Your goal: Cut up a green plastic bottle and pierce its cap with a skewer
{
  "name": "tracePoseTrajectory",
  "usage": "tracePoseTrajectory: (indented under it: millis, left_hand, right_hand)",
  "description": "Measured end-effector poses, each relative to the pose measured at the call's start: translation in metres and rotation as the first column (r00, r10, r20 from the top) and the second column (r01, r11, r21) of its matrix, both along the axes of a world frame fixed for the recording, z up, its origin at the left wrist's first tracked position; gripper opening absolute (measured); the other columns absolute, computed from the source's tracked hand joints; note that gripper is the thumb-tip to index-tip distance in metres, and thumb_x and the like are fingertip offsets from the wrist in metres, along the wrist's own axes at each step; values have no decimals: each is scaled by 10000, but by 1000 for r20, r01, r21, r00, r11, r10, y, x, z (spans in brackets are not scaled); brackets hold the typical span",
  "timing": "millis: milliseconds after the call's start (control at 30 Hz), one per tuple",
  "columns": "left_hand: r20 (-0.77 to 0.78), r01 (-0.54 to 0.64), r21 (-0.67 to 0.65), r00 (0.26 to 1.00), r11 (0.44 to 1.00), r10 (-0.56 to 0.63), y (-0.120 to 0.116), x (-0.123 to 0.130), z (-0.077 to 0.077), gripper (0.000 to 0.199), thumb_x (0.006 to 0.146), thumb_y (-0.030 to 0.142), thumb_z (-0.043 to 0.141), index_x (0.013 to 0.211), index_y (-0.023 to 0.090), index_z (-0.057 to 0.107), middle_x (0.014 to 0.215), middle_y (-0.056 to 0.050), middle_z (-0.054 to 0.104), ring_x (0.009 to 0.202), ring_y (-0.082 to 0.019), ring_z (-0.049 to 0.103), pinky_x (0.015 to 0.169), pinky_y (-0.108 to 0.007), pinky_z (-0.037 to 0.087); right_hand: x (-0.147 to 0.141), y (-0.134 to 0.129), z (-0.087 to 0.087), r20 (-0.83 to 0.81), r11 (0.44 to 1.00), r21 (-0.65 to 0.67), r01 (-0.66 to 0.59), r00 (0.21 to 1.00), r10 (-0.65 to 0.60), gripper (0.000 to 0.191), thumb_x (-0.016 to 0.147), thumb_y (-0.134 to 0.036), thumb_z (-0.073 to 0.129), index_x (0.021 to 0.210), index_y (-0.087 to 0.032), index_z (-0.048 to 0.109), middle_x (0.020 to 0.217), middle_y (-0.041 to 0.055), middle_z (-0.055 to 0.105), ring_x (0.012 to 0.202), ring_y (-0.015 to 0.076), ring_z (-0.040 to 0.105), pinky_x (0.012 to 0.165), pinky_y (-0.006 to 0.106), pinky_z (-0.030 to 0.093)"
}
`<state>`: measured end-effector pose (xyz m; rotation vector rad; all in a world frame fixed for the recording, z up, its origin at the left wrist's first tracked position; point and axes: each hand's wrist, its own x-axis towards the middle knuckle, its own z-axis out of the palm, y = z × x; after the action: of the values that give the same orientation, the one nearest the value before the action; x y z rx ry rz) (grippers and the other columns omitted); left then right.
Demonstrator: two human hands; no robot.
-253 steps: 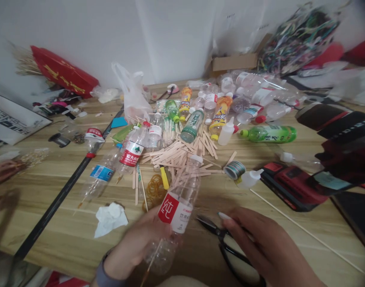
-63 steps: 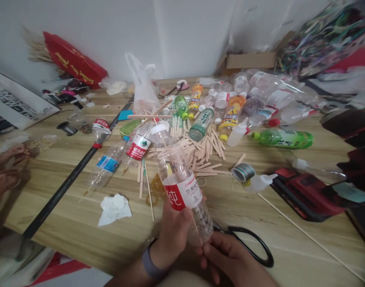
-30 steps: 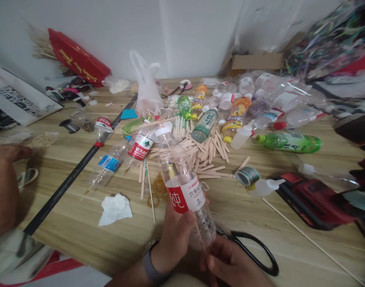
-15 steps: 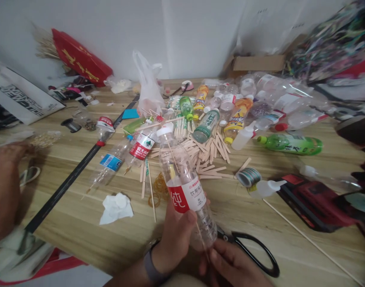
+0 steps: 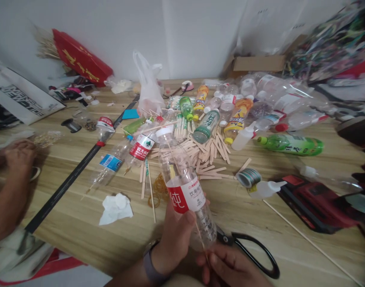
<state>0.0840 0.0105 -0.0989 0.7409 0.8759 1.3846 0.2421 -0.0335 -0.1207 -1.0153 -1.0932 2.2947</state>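
My left hand (image 5: 177,235), with a band on its wrist, is wrapped round a clear plastic bottle (image 5: 197,195) with a red and white label. The bottle is tilted, its white cap pointing away from me and its base near my right hand. A thin wooden stick (image 5: 199,233) runs lengthwise along the bottle and comes out at the base. My right hand (image 5: 227,263) pinches this lower end between thumb and fingers. Scissors (image 5: 227,239) with black handles lie beside the bottle's base, their blades partly hidden.
Wooden craft sticks (image 5: 212,149) lie heaped in the middle, with several bottles around them. A green bottle (image 5: 293,144), a squeeze bottle (image 5: 264,188) and a red-black power tool (image 5: 316,203) are on the right. At left, another person's arm (image 5: 9,191) rests near a black strip (image 5: 65,181).
At left, the other person's hand has shifted right, towards a small bag. My right hand has moved slightly left at the stick's end. The bottle stays almost in place.
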Motion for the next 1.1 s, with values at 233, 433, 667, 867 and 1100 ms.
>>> tracePoseTrajectory:
  millis: [233, 433, 667, 867, 1100]
  left_hand:
    - [66, 10, -6, 998, 1000, -10, 1, 4, 4, 559, 739, 633, 791, 1101, 219, 690, 1028, -90, 790, 920, -284, 735, 855, -398, 539]
    - [63, -15, -44, 998, 999, 18, 1, 2, 4, 559, 745, 636, 787, 1099, 215, 691, 1018, -79, 789, 922, -266, 731, 870, -376, 533]
    - [93, -26, -26, 995, 999, 29, 3, 5, 7, 557, 712, 625, 820, 1080, 222, 708, 1028, -61, 777, 874, -229, 738, 826, -328, 545]
    - [58, 1, -1, 998, 1000, -1, 0, 4, 5, 544, 747, 624, 792, 1102, 223, 699, 1043, -77, 768, 904, -248, 733, 823, -347, 548]
    - [45, 12, -22, 999, 1000, -11, -1, 4, 4, 569, 727, 644, 797, 1110, 234, 703, 1058, -73, 773, 889, -241, 733, 796, -331, 547]
  right_hand:
    - [-1, -3, -9, -78, 995, -36, 89, 993, -92, 628, 686, -664, 843, 773, -191, 440, 678, -47, 445, 549, 54, 298, 520, 209, 211]
    - [1, -1, -7, -70, 996, 6, 89, 994, -88, 598, 861, -749, 631, 850, -157, 555, 771, 9, 561, 493, 39, 360, 507, 218, 234]
    - [0, -2, -10, -42, 997, -60, 52, 998, -54, 603, 812, -723, 715, 906, -135, 622, 744, 7, 559, 474, 18, 347, 495, 209, 192]
    - [-2, -4, -11, -13, 994, -27, 102, 995, -102, 628, 754, -751, 743, 814, -160, 540, 701, -24, 496, 493, 33, 355, 492, 209, 218]
    - [-4, -3, -11, -11, 990, -54, 128, 992, -129, 676, 643, -748, 823, 840, -186, 502, 708, -46, 468, 506, 42, 379, 502, 193, 295]
